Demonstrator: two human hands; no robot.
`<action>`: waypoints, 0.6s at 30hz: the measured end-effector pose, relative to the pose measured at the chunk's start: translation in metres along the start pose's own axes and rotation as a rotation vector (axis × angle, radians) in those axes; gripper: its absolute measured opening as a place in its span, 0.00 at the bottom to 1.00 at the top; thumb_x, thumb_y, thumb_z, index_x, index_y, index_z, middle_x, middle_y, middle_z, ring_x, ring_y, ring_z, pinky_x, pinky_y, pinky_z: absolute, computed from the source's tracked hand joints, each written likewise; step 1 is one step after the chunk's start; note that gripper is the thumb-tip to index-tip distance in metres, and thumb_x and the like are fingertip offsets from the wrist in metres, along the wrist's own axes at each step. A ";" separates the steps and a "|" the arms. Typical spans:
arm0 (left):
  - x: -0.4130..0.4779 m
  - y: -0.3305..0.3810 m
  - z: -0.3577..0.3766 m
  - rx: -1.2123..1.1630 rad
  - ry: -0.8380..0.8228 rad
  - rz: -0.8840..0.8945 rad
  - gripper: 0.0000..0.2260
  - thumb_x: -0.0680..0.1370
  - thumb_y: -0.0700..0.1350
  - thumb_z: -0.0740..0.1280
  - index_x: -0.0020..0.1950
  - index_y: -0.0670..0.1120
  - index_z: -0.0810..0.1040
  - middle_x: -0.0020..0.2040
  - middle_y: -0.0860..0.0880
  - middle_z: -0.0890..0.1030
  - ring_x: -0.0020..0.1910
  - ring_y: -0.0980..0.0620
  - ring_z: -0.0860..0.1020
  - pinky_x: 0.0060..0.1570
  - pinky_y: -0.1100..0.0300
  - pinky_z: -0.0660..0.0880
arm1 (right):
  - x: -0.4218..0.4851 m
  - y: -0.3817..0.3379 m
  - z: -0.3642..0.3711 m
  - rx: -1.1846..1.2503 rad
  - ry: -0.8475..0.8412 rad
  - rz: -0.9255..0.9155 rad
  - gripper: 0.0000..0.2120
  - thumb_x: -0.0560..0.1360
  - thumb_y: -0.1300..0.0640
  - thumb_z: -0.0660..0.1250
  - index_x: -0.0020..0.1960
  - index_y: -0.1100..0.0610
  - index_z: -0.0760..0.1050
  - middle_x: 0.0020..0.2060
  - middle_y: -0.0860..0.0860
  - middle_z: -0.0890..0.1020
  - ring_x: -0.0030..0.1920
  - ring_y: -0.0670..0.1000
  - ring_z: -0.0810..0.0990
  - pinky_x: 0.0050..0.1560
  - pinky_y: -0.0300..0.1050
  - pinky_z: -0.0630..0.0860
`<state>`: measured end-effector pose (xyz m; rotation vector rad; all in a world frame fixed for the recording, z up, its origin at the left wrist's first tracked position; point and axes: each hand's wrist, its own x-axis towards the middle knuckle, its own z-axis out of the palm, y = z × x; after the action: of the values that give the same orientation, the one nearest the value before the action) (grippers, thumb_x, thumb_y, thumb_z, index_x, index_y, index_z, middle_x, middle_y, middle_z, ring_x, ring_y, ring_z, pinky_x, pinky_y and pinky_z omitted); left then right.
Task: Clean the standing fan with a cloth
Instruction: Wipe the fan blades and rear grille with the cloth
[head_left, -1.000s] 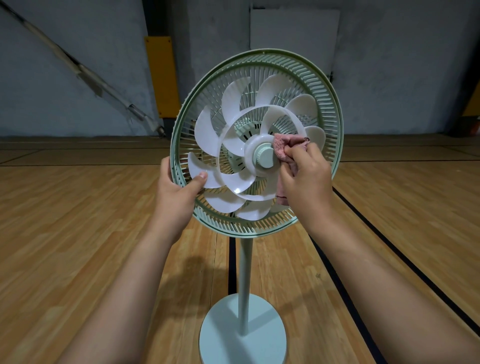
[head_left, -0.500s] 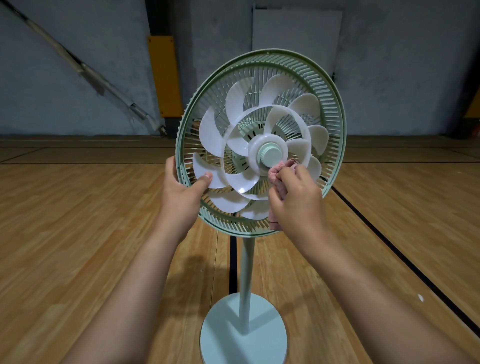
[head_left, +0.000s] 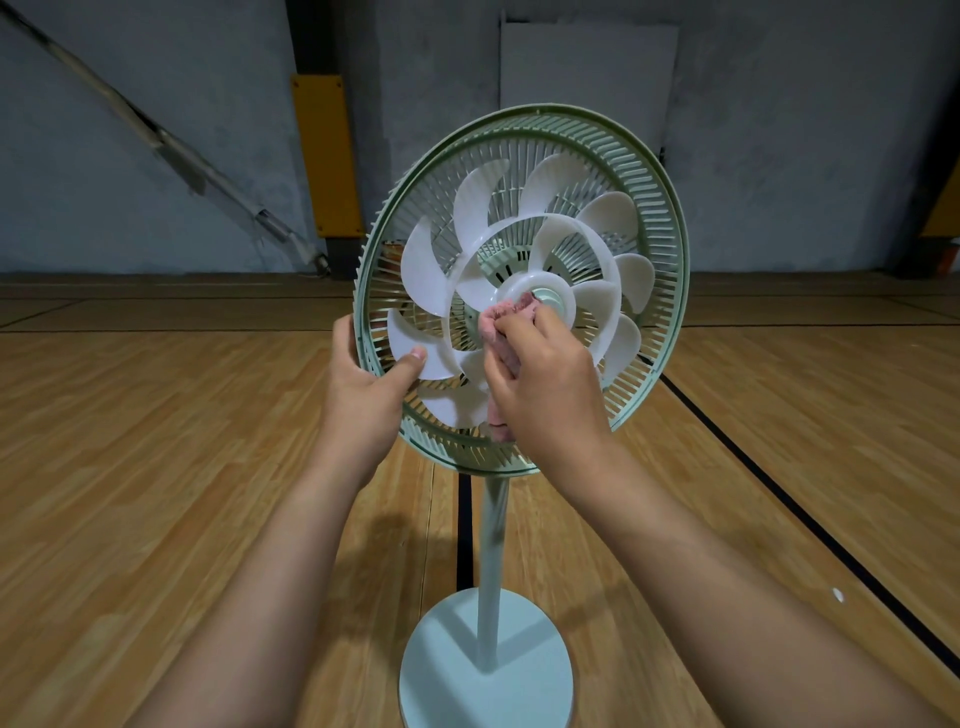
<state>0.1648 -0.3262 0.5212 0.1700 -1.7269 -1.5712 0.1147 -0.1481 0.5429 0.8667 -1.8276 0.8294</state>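
Head view is showing the fan (head_left: 524, 291) standing mid-frame. The left hand (head_left: 371, 387) is gripping its grille rim (head_left: 672, 249), thumb on a blade (head_left: 413, 353). The right hand (head_left: 540, 384) is holding the pink cloth (head_left: 506, 317) bunched against the hub (head_left: 545, 301).

The hall is dim, its back wall (head_left: 156, 156) murky and grey. Soft light from above brightens the wooden floor (head_left: 130, 467) and the white blades (head_left: 421, 270). A faint shadow darkens the boards left of the pole (head_left: 492, 545), which looks smeared. Wide-angle distortion bows the edges.
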 end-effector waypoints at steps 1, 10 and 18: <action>0.000 0.000 0.000 0.002 0.001 -0.003 0.19 0.81 0.42 0.75 0.67 0.55 0.74 0.53 0.59 0.87 0.50 0.56 0.87 0.52 0.53 0.83 | 0.005 -0.001 0.000 0.001 0.016 0.001 0.05 0.81 0.59 0.71 0.51 0.61 0.82 0.44 0.54 0.77 0.36 0.55 0.77 0.34 0.47 0.78; 0.000 0.000 -0.004 -0.002 -0.015 -0.019 0.19 0.81 0.44 0.76 0.66 0.60 0.74 0.54 0.59 0.87 0.51 0.56 0.87 0.53 0.50 0.84 | 0.042 0.018 -0.019 -0.053 0.028 0.097 0.07 0.81 0.59 0.69 0.53 0.62 0.83 0.48 0.56 0.78 0.42 0.53 0.74 0.40 0.49 0.74; 0.001 0.000 -0.002 -0.012 -0.016 -0.027 0.19 0.80 0.44 0.76 0.65 0.61 0.75 0.55 0.58 0.88 0.53 0.55 0.88 0.57 0.45 0.84 | 0.016 0.055 -0.030 -0.084 -0.026 0.210 0.03 0.80 0.60 0.71 0.49 0.60 0.83 0.44 0.50 0.74 0.42 0.49 0.73 0.45 0.39 0.67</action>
<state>0.1647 -0.3285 0.5214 0.1758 -1.7334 -1.6059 0.0768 -0.0972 0.5585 0.6424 -1.9853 0.8680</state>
